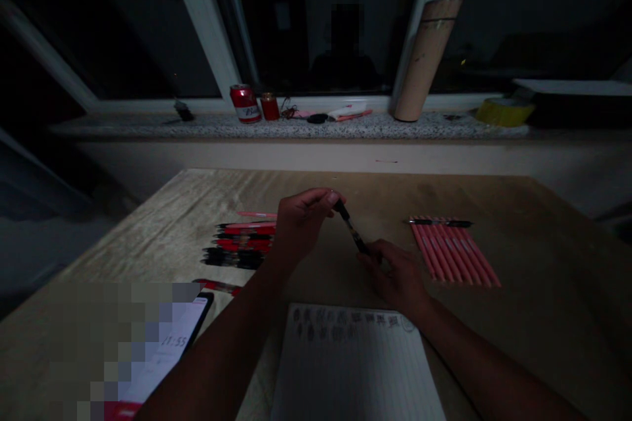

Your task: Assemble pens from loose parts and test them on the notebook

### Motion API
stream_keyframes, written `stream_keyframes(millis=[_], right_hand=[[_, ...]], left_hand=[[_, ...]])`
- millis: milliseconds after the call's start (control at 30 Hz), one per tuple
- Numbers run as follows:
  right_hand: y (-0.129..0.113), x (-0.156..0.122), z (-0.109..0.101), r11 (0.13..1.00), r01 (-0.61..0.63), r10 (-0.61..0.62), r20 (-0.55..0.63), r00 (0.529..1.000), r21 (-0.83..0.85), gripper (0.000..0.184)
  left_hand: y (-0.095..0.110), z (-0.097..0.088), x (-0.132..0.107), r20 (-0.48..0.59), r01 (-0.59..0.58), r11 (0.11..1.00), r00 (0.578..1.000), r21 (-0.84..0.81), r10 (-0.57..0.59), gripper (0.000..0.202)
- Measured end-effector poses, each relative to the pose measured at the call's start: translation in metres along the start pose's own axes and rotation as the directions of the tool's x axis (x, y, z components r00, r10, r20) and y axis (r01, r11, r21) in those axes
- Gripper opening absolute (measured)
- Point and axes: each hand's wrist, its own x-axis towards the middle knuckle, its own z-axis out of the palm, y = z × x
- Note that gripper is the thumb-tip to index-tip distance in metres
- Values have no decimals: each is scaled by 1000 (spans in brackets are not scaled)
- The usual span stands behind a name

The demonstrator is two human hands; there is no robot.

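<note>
A black pen [352, 228] slants between my two hands above the table. My left hand [305, 218] is closed, pinching the pen's upper end between thumb and fingers. Around its lower end the fingers of my right hand [399, 274] are closed. Under my hands lies a lined notepad [355, 368] with rows of dark scribbles and marks along its top. To the right, several pink pens [454, 253] lie side by side, with a black pen [442, 222] across their far ends. Red and black pens [237, 247] are heaped left, partly hidden by my left hand.
At the lower left a phone [170, 342] lies partly behind my left forearm, near a red pen [220, 287]. Along the granite sill [207, 130] stand a red can [245, 104], a small red container [269, 106], a tall tube [425, 62] and yellow tape [504, 112].
</note>
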Motion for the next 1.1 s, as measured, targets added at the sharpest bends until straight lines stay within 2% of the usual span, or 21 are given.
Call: stream_keyframes(millis=[167, 267, 367, 433, 567, 633, 733, 833, 900, 967, 1000, 1100], right_hand=[[-2, 0, -3, 994, -44, 38, 62, 997, 103, 15], [1, -1, -2, 964, -146, 138, 52, 989, 221, 19], [5, -1, 0, 881, -285, 298, 25, 954, 378, 25], [7, 1, 0, 807, -332, 386, -10, 923, 487, 27], [11, 10, -2, 686, -272, 484, -143, 863, 675, 29], [12, 15, -3, 588, -226, 535, -164, 829, 776, 28], [15, 20, -4, 383, -191, 618, -96, 780, 904, 26], [17, 21, -8, 100, -218, 660, 99, 745, 971, 30], [17, 20, -11, -100, -235, 624, 245, 742, 967, 33], [17, 18, -14, -244, -254, 536, 348, 769, 936, 35], [17, 17, -15, -290, -267, 487, 382, 785, 919, 35], [16, 15, -17, -346, -285, 391, 414, 822, 894, 33]], left_hand=[[-4, -3, 2, 23, -13, 1000, 1000, 6, 13, 21], [-8, -5, 4, 38, -16, 1000, 999, 18, 16, 23], [-16, -4, 5, 25, 31, 999, 999, -42, -30, 24], [-23, -3, 5, 13, 81, 992, 997, -94, -81, 27], [-41, 0, 2, 71, 196, 969, 980, -151, -188, 30], [-50, 0, -1, 150, 262, 951, 959, -164, -239, 28], [-60, 1, -5, 299, 385, 916, 892, -114, -338, 24], [-67, 4, -9, 398, 449, 894, 821, -8, -409, 23], [-72, 7, -12, 422, 459, 885, 790, 72, -444, 25], [-75, 10, -16, 429, 435, 891, 786, 128, -445, 26], [-77, 11, -18, 426, 404, 903, 798, 147, -427, 25], [-82, 14, -25, 402, 269, 943, 855, 196, -328, 22]])
